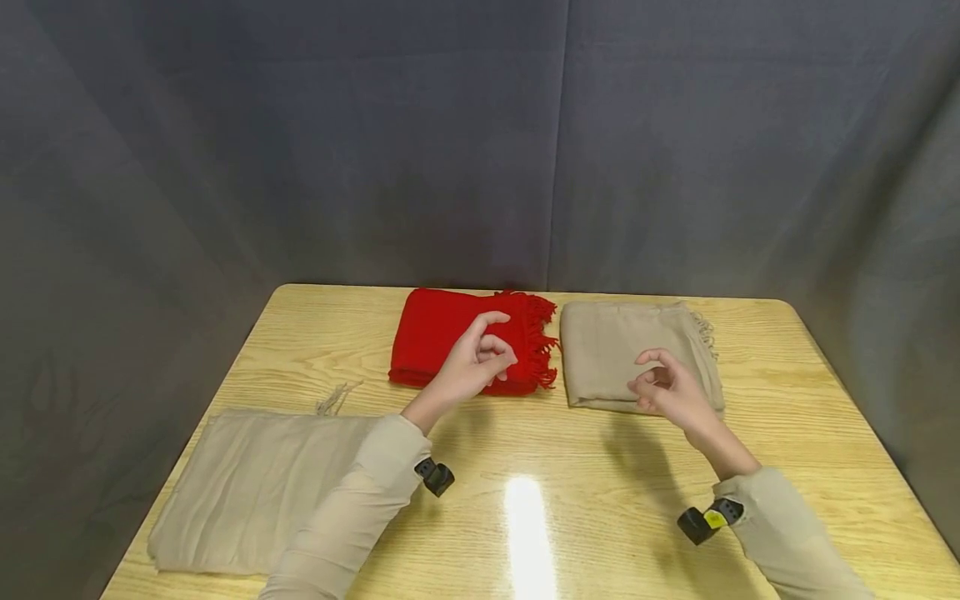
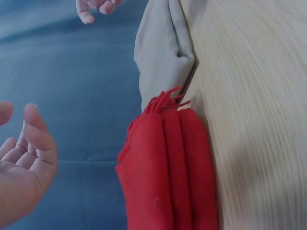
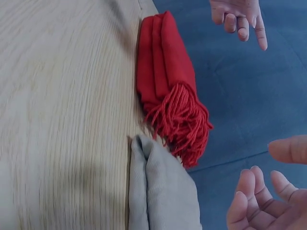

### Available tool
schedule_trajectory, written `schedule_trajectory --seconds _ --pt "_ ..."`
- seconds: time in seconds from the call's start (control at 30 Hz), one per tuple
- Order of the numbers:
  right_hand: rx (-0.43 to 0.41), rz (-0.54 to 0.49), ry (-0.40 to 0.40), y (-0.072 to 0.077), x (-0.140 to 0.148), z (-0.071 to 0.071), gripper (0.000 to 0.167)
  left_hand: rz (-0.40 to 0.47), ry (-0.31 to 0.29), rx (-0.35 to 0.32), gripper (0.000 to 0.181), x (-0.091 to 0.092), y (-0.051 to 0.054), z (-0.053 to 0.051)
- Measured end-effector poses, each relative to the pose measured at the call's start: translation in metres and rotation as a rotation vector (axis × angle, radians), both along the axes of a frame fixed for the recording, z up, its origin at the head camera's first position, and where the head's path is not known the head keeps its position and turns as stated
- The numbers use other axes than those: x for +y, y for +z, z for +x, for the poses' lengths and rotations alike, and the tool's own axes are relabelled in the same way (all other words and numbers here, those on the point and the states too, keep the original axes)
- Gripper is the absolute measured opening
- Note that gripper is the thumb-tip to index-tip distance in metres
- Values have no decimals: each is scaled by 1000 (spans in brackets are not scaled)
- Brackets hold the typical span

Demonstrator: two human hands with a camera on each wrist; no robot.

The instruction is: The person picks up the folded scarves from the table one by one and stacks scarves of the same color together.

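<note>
Both hands hang in the air above the table, holding nothing. In the head view the left hand (image 1: 474, 360) is over the folded red fringed scarf (image 1: 431, 333), its fingers loosely bent. The right hand (image 1: 671, 390) is over the front of a folded beige scarf (image 1: 607, 333), fingers loosely bent too. In the left wrist view a gap shows between the left hand (image 2: 29, 167) and the red scarf (image 2: 148, 177). The right wrist view shows the right hand (image 3: 273, 201) apart from the beige scarf (image 3: 168, 196).
Another folded beige scarf (image 1: 247, 492) lies at the table's left, partly behind the left sleeve, with its fringe pointing backward. The wooden table (image 1: 585, 517) has a bright glare at the front middle. A dark grey curtain (image 1: 450, 150) stands behind and beside it.
</note>
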State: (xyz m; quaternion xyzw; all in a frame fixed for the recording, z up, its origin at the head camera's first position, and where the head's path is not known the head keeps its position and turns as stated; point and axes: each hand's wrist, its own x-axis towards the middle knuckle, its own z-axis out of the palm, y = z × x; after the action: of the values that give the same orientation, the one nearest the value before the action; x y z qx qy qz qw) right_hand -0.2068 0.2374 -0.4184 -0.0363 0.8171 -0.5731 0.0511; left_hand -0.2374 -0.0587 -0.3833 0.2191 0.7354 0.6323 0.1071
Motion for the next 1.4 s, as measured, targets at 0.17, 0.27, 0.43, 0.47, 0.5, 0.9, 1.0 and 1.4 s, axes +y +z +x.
schedule_trajectory --seconds 0.17,0.27,0.43,0.47,0.5,0.9,1.0,1.4 --pt "40 63 -12 1 7 -4 31 5 -20 -51 49 13 -21 -18" --pt "51 85 -19 2 11 -7 34 3 -13 -52 48 20 -27 -25" --pt "58 128 -34 3 18 -13 41 -13 -8 -33 45 30 -34 -34" --pt "60 146 -33 3 20 -14 41 -21 -7 -32 45 31 -35 -36" --pt "61 160 -32 3 21 -16 42 -28 -5 -34 45 33 -37 -38" --pt "28 296 15 3 48 -31 59 -22 19 -112 48 54 -48 -60" --pt "8 338 22 3 52 -36 64 -34 25 -127 50 60 -52 -63" --pt "-24 408 -57 -6 67 -47 68 18 67 -219 59 84 -63 -68"
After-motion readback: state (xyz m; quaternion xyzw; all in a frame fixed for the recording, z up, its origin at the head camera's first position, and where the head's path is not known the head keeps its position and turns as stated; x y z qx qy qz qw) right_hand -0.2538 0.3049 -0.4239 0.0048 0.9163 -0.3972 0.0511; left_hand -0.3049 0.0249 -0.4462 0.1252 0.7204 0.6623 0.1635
